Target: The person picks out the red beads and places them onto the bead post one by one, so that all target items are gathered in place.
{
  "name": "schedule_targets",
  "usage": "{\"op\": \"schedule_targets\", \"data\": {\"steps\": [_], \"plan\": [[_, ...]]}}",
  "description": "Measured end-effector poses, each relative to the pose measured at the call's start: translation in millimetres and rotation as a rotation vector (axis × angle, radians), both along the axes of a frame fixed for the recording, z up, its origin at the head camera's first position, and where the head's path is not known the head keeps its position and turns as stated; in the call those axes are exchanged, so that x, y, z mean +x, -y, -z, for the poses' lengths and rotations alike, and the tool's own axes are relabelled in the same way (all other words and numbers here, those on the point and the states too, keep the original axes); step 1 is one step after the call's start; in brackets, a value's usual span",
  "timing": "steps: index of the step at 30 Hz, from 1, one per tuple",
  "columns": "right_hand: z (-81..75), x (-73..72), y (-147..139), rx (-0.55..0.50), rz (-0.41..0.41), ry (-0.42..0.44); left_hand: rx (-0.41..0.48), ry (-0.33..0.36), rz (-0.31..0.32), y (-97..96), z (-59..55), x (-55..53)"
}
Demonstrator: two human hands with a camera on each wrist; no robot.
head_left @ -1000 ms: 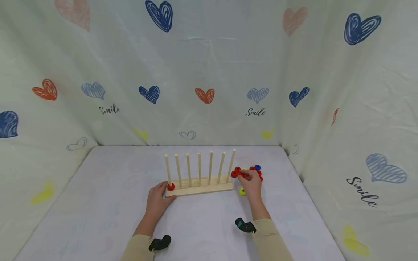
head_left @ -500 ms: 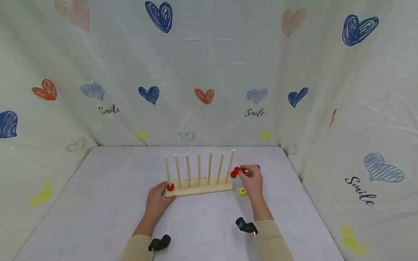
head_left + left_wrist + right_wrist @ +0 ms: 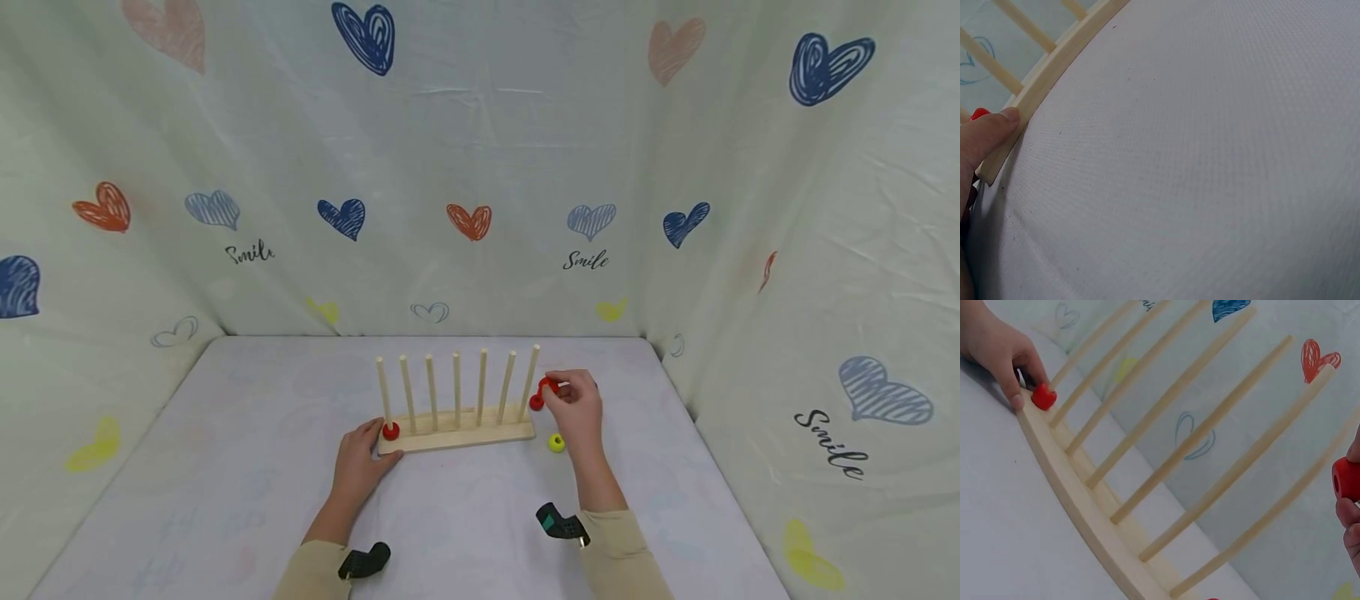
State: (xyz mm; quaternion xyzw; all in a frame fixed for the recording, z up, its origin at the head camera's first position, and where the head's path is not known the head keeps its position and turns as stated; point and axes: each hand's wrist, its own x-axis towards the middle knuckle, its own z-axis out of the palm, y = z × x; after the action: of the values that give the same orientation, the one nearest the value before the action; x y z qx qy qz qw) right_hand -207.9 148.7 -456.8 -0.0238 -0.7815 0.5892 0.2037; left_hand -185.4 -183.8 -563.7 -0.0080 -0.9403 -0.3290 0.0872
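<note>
A wooden peg rack (image 3: 465,436) with several upright pegs stands on the table. One red bead (image 3: 391,432) sits at the foot of its leftmost peg. My left hand (image 3: 356,471) grips the rack's left end, thumb (image 3: 1004,122) along the front edge. My right hand (image 3: 579,417) pinches another red bead (image 3: 1350,480) between thumb and fingers, raised just right of the rightmost peg. The bead's hole shows in the right wrist view. Below that hand a red bead (image 3: 536,402) lies by the rack's right end; other beads are hidden behind the hand.
A yellow bead (image 3: 556,442) lies on the white table (image 3: 465,525), in front of the rack's right end. A pale curtain (image 3: 480,150) printed with hearts encloses the table at the back and sides.
My right hand has picked a red bead from the group at the right and drawn it up and slightly left. My left hand stays on the rack's end.
</note>
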Motion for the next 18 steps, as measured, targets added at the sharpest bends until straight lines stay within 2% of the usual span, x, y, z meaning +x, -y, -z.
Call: {"op": "schedule_targets", "data": {"steps": [10,18], "plan": [[-11.1,6.3,18.6,-0.082,-0.090,-0.076,0.016,-0.013,-0.001,2.3,2.2,1.0],[-18.7,11.5,34.2,-0.108,-0.114,-0.130,0.018,-0.006,-0.003,1.8,2.1,0.5]]}}
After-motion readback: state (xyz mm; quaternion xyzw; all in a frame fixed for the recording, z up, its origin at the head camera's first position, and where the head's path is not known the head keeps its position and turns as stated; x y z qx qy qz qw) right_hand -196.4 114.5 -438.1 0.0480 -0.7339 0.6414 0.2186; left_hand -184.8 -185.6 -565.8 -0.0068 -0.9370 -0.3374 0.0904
